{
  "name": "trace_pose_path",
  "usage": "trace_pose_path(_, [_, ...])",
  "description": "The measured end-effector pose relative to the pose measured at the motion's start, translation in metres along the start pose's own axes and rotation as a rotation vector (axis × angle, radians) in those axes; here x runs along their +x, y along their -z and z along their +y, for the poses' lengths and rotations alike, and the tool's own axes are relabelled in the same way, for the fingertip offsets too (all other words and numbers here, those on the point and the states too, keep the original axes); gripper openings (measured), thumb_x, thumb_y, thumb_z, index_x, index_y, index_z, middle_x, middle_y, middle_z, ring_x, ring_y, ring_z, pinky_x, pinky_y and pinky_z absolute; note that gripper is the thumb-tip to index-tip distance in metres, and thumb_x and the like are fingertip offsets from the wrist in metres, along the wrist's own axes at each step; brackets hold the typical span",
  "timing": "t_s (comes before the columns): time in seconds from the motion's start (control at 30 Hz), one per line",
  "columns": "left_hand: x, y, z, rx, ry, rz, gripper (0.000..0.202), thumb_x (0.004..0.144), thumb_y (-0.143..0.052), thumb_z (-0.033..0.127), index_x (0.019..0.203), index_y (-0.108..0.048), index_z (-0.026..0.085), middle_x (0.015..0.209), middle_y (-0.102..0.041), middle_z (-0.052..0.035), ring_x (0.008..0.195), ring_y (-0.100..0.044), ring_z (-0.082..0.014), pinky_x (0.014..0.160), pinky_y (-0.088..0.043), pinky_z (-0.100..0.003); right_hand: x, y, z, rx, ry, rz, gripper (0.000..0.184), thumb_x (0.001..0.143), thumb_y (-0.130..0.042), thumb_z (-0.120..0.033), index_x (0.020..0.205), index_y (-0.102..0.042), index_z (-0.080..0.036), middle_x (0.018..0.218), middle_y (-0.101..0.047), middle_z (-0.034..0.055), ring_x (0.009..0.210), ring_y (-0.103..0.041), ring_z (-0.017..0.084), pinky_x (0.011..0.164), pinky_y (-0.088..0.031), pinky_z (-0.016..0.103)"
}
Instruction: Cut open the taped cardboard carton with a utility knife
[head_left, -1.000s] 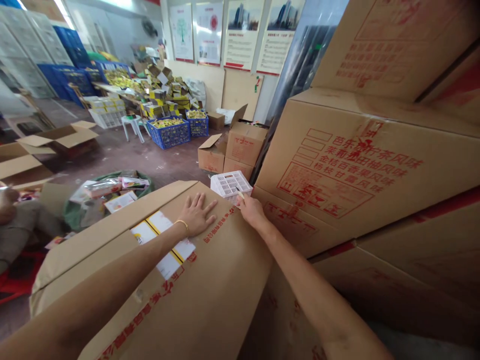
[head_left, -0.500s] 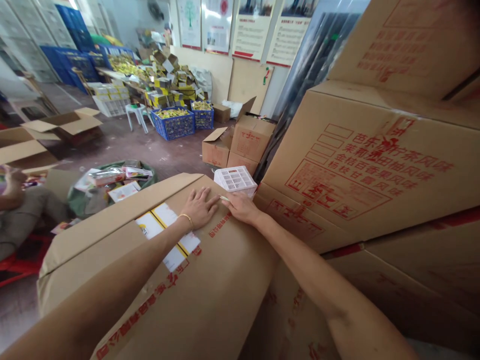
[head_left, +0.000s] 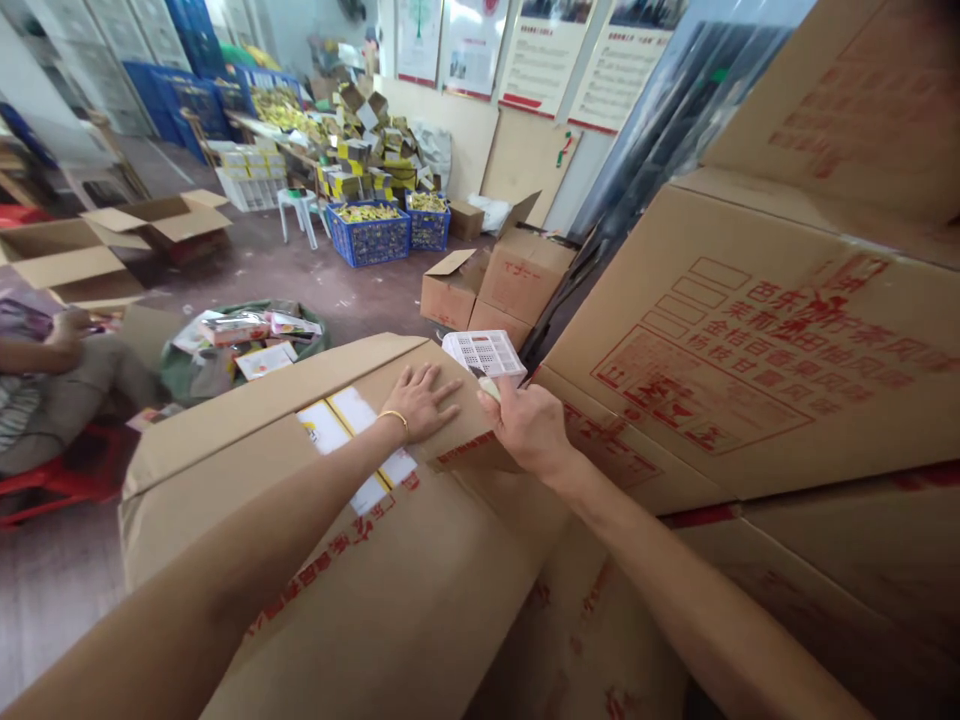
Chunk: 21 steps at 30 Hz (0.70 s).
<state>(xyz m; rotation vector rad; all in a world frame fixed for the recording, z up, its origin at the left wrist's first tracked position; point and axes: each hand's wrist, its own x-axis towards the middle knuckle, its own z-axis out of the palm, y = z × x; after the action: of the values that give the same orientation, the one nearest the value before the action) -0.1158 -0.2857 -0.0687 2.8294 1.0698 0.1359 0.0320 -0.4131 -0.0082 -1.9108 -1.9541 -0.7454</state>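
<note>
A large cardboard box (head_left: 360, 560) with red print and a white-and-yellow label (head_left: 352, 440) fills the foreground. My left hand (head_left: 427, 400) lies flat and open on its top near the far edge, a thin gold bracelet at the wrist. My right hand (head_left: 529, 425) is closed round a small pale utility knife (head_left: 484, 385), whose tip points at the box's far top corner. The right fist sits just right of the left hand's fingertips.
Stacked printed cartons (head_left: 750, 340) rise close on the right. A white perforated basket (head_left: 484, 352) sits beyond the box. Smaller cartons (head_left: 499, 285), blue crates (head_left: 371, 232), a green bag of packets (head_left: 240, 340) and open boxes (head_left: 112, 235) lie on the floor. A person (head_left: 52, 390) sits at the left.
My right hand has drawn back towards me from the box's far edge and now shows the knife in a fist. The left hand stays flat on the box. The view shifted left.
</note>
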Motion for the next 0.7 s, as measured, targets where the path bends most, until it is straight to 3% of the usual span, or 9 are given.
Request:
trace_pose_path(0.17, [-0.011,-0.001,0.008,-0.001,-0.004,0.000,0.059,0.097,-0.037,0.055,0.151,-0.042,0.031,0.160,-0.031,-0.0122,0.150,-0.022,-0.0340,0.122,-0.013,-0.057,-0.013,0.010,-0.002,-0.035,0.014,0.079,0.046,0.105,-0.034,-0.040,0.076,-0.061,-0.016,0.057,-0.062,0.0050,0.056,-0.050,0.016,0.064,-0.026,0.031])
trace_pose_path(0.37, [-0.038,-0.013,0.005,-0.025,-0.122,0.084,0.050,0.099,-0.039,0.040,0.139,-0.056,0.017,0.156,-0.037,-0.0180,0.147,-0.031,-0.0323,0.123,-0.020,-0.051,-0.014,-0.018,-0.036,0.092,0.047,-0.097,0.032,0.102,-0.045,-0.032,0.083,-0.065,-0.016,0.074,-0.071,0.0078,0.077,-0.061,0.019,0.085,-0.031,0.033])
trace_pose_path(0.53, [-0.044,-0.012,0.000,-0.044,-0.140,0.046,0.055,0.093,-0.045,0.028,0.146,-0.049,0.014,0.157,-0.035,-0.0194,0.148,-0.028,-0.0320,0.124,-0.019,-0.049,-0.019,-0.049,-0.067,0.214,-0.033,-0.167,0.035,0.103,-0.040,-0.034,0.092,-0.066,-0.014,0.076,-0.072,0.0092,0.072,-0.063,0.018,0.078,-0.033,0.032])
trace_pose_path(0.7, [-0.043,-0.002,0.005,-0.016,-0.131,-0.001,0.064,0.090,-0.051,0.033,0.149,-0.044,0.010,0.156,-0.036,-0.0213,0.148,-0.027,-0.0347,0.124,-0.018,-0.049,-0.023,-0.044,-0.070,0.177,-0.028,-0.008,0.043,0.106,-0.032,-0.037,0.093,-0.065,-0.013,0.063,-0.068,0.0072,0.058,-0.059,0.017,0.070,-0.031,0.033])
